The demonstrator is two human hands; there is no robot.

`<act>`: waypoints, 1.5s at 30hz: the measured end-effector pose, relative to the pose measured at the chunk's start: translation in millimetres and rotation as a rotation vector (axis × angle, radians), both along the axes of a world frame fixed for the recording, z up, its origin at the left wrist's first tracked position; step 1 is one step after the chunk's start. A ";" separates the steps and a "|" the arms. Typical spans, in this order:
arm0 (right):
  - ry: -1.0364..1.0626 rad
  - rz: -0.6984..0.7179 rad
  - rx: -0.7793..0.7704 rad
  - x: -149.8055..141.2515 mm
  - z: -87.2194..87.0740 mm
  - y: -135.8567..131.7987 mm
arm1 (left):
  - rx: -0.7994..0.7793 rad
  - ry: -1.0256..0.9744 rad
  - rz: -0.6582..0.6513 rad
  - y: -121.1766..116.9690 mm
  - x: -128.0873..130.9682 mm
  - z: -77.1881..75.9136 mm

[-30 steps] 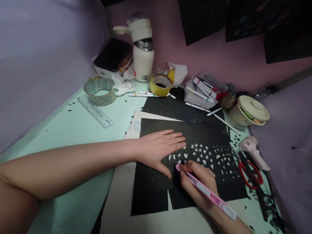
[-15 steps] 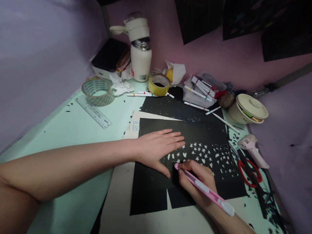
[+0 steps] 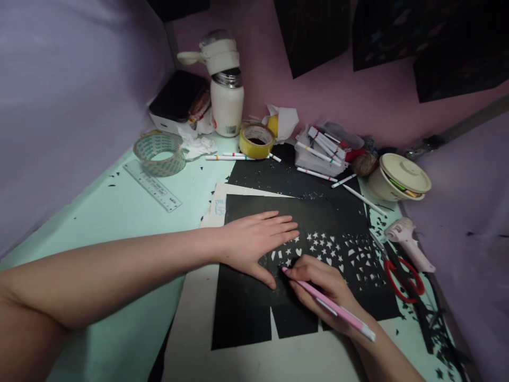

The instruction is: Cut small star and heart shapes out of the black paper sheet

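My left hand (image 3: 260, 241) lies flat with its fingers stretched on a sheet of black paper (image 3: 244, 318). In my right hand (image 3: 322, 284) is a slim pink craft knife (image 3: 330, 303), gripped like a pen. Its front end meets the paper just right of my left thumb; the blade is too small and dark to make out. Rows of star, heart and angular cut-outs (image 3: 324, 246) run across the sheet, showing pale through it. A narrow slit (image 3: 273, 323) opens at the sheet's near edge. Beneath the sheet is a pale board (image 3: 191, 323).
Red-handled scissors (image 3: 403, 281) and a pink glue gun (image 3: 409, 244) lie at the right among black scraps. Tape rolls (image 3: 161, 159), a ruler (image 3: 153, 188), a white bottle (image 3: 226, 106), markers (image 3: 316, 174), a clear box (image 3: 314, 159) and a lidded tub (image 3: 403, 175) stand farther back.
My right hand has rolled slightly, turning the craft knife about its length, while its front end stays near the same spot. My left hand keeps its place; the view has shifted a little.
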State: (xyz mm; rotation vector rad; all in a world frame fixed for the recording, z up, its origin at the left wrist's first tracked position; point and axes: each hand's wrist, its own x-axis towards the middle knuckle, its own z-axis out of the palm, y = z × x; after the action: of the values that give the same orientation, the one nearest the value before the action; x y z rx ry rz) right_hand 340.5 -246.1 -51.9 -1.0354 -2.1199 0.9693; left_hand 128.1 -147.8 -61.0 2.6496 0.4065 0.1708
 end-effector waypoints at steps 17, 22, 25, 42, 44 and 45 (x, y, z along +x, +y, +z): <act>0.081 -0.151 0.004 6.3 -5.0 -4.7 | 0.001 -0.007 -0.001 -0.2 -0.3 0.5; 0.051 -0.113 0.006 3.6 -4.0 -2.9 | 0.003 -0.011 0.000 -0.1 -0.4 0.0; 0.049 -0.065 0.033 1.9 0.2 1.2 | 0.004 -0.020 -0.001 0.0 -0.5 -0.8; 0.049 -0.034 0.057 -1.8 7.9 5.3 | 0.014 -0.009 -0.003 -0.2 -1.0 -1.5; 0.053 -0.034 0.053 -1.8 7.7 5.3 | 0.013 -0.007 -0.003 -0.1 -1.0 -1.1; 0.056 -0.033 0.052 -1.9 7.8 5.3 | 0.014 -0.008 -0.003 -0.1 -0.9 -1.0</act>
State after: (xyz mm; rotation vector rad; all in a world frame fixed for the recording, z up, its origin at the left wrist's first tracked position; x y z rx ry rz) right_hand 338.5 -240.8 -44.1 -1.0033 -2.0645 0.9123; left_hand 127.2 -147.8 -62.0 2.6620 0.3997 0.1836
